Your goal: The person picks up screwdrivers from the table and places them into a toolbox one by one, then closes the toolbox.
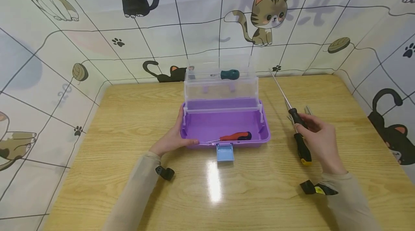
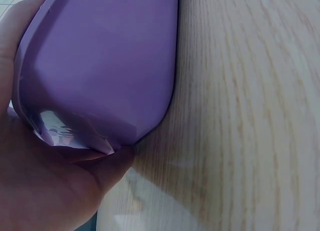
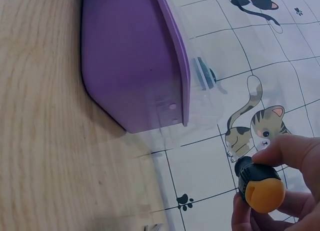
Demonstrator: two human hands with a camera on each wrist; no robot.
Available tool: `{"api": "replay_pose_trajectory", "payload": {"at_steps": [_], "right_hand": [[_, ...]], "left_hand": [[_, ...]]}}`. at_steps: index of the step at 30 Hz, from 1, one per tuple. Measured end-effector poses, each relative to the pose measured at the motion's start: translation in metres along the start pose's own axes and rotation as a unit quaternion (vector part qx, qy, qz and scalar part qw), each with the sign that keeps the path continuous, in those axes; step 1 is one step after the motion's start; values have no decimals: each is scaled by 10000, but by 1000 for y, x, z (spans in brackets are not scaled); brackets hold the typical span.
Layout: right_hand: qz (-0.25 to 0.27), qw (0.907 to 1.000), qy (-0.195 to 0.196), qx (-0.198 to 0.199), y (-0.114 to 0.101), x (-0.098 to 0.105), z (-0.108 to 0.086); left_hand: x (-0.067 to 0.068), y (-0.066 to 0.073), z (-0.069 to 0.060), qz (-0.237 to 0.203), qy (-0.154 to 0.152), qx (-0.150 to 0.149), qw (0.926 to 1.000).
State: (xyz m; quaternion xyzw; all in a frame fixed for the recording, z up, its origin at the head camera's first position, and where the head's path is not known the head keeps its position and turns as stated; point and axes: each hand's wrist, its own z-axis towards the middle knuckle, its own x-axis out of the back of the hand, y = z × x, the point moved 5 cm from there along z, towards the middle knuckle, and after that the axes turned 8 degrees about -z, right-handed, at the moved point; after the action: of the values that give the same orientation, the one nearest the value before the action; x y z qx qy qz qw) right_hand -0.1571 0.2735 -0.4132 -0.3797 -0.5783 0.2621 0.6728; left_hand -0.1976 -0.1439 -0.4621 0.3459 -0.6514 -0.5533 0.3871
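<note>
A purple toolbox [image 1: 223,122] sits on the table with its clear lid [image 1: 221,92] raised. My left hand [image 1: 173,135] grips the box's left end, thumb along the front rim; the left wrist view shows the purple wall [image 2: 100,56] between thumb and fingers. A red-and-black screwdriver [image 1: 236,136] lies inside along the front. Higher up, a dark green screwdriver [image 1: 230,75] rests at the clear lid part. To the right of the box, my right hand [image 1: 319,137] holds a long black screwdriver [image 1: 302,146] by its handle, shaft pointing away. Its yellow end [image 3: 267,195] faces the right wrist camera.
Metal pieces [image 1: 308,110] lie on the table, partly hidden behind my right hand. A light blue latch [image 1: 225,153] hangs down at the box's front. A cat-patterned wall covering [image 1: 201,36] borders the wooden table [image 1: 129,116] at the back and sides.
</note>
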Motion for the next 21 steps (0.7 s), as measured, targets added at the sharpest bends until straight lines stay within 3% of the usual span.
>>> {"api": "replay_pose_trajectory", "payload": {"at_steps": [4, 13, 16, 21], "right_hand": [[46, 9997, 22, 230, -5, 2, 4], [526, 9973, -64, 508, -18, 7, 10], [617, 9963, -114, 591, -22, 9, 11], [472, 9969, -204, 591, -27, 12, 13]], "left_hand": [[0, 3, 0, -66, -23, 38, 10000], [-7, 30, -8, -263, -97, 16, 9996], [-7, 29, -8, -247, -78, 19, 9997], [-2, 10, -3, -113, 5, 185, 9998]]}}
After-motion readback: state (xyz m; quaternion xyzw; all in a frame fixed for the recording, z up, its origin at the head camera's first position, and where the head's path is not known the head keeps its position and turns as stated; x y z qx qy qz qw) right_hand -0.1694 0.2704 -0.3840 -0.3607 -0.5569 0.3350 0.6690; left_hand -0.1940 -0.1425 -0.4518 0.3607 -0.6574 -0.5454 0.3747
